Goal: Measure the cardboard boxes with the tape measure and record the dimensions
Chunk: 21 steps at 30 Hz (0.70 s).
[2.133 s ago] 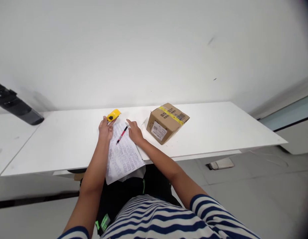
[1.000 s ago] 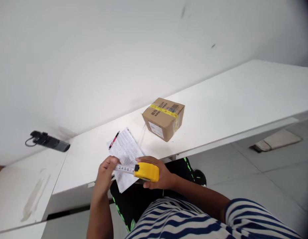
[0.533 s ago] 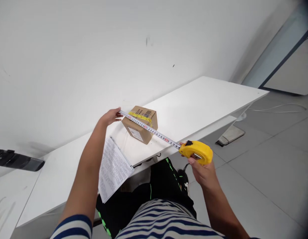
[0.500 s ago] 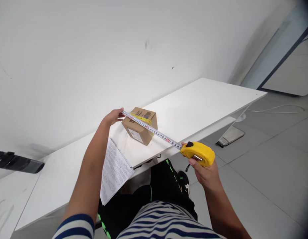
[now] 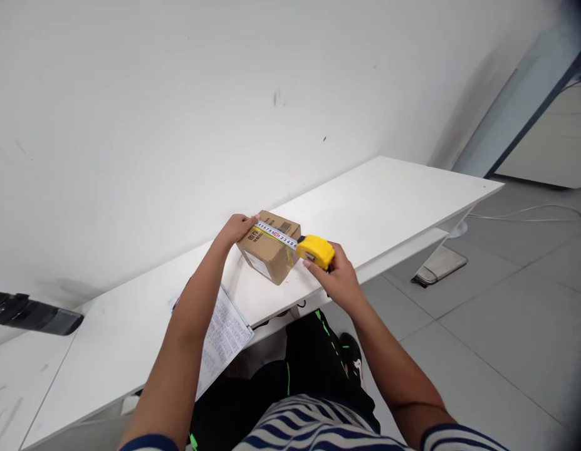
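The fingers (image 5: 249, 220) of the left hand (image 5: 234, 229) are pinching the blade (image 5: 277, 235) end onto the cardboard box (image 5: 266, 262), while the right hand (image 5: 336, 280) is gripping the yellow tape measure (image 5: 317, 250) just beside the box's near edge; the box is sitting on the white tabletop (image 5: 388, 200), near a printed sheet (image 5: 224, 332)

Left hand (image 5: 236, 227) pinching; right hand (image 5: 340, 279) — clenched.

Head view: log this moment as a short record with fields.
Box: cardboard, on the white table
Right hand: grips the yellow tape measure at the box's right side
Left hand: holds the tape's end at the box's left top edge
Tape: stretched across the box's top
Nearby: printed sheet overhanging the table's near edge; black device at far left
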Each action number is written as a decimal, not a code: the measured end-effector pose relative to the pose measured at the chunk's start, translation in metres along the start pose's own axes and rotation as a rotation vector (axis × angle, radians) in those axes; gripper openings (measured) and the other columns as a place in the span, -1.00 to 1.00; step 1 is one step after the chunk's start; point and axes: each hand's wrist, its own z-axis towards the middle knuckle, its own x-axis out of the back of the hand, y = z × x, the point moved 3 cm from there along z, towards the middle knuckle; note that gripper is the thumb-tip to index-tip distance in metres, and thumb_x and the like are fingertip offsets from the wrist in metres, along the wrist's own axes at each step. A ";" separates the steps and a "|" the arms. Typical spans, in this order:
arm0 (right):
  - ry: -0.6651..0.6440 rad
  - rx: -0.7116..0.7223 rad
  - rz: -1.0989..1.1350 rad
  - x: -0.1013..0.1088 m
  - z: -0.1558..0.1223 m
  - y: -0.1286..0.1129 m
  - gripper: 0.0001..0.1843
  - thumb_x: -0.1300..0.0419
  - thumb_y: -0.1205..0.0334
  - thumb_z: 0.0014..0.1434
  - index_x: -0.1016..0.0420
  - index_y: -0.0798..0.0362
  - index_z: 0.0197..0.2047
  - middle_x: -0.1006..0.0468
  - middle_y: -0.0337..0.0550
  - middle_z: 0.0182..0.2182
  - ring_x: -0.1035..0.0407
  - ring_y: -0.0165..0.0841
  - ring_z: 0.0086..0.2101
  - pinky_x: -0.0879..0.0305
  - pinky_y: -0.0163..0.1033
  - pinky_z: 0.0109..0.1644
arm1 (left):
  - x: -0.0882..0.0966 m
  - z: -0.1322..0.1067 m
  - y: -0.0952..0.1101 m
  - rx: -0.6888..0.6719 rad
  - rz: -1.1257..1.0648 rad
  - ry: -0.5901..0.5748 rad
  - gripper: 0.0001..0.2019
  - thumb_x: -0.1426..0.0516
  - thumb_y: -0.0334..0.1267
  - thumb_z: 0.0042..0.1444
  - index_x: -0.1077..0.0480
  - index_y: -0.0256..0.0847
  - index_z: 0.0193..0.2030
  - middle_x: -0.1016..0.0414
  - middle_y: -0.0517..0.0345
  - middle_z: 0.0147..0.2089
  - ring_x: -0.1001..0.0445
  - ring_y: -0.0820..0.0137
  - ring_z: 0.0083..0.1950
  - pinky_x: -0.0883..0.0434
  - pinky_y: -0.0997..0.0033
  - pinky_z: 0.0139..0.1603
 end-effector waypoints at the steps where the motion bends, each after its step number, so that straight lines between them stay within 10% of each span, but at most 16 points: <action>1: -0.030 0.021 -0.030 -0.009 0.005 -0.001 -0.45 -0.35 -0.02 0.10 -0.42 -0.03 0.12 -0.65 -0.05 -0.11 -0.51 -0.25 -0.28 -0.48 -0.14 -0.22 | -0.002 -0.001 -0.001 -0.001 0.027 0.018 -0.54 -0.35 0.14 -0.01 -0.40 -0.21 -0.56 -0.47 0.12 -0.52 -0.36 0.37 -0.46 -0.22 0.39 -0.43; 21: 0.099 -0.107 0.144 -0.038 -0.012 0.028 -0.42 -0.40 -0.07 0.08 -0.31 -0.04 0.06 -0.60 -0.19 -0.19 -0.47 -0.32 -0.28 -0.43 -0.14 -0.16 | -0.017 -0.003 -0.020 -0.004 -0.144 0.114 -0.52 -0.28 0.20 0.02 -0.39 -0.22 -0.54 -0.42 0.18 -0.50 -0.31 0.45 -0.47 -0.24 0.40 -0.41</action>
